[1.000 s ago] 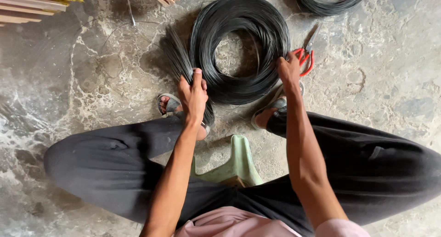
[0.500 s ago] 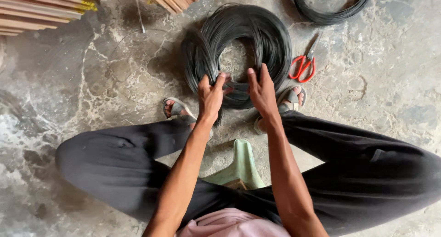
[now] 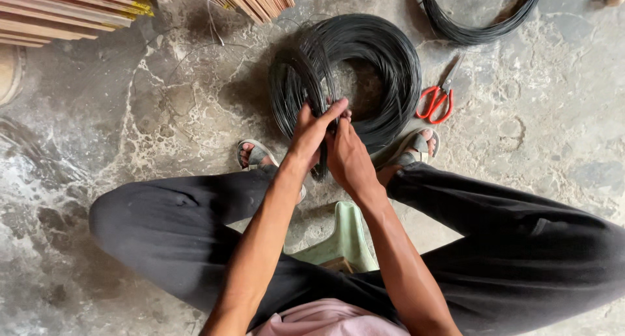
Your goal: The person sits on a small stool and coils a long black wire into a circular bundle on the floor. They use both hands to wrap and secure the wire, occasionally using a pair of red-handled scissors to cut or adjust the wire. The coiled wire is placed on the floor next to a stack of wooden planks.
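Both hands now together at centre, off the floor; left hand and right hand clamped on a bundle of cut black wire lifted beside the big wire coil; red scissors lie untouched to the right; bundle now gathered.

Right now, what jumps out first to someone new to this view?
The big coil of black wire on the concrete floor, top centre, with the left hand and right hand closed together on a bundle of cut wire strands at its near edge. Next, the red-handled scissors lying just right of the coil, and the stacked wooden slats at top left.
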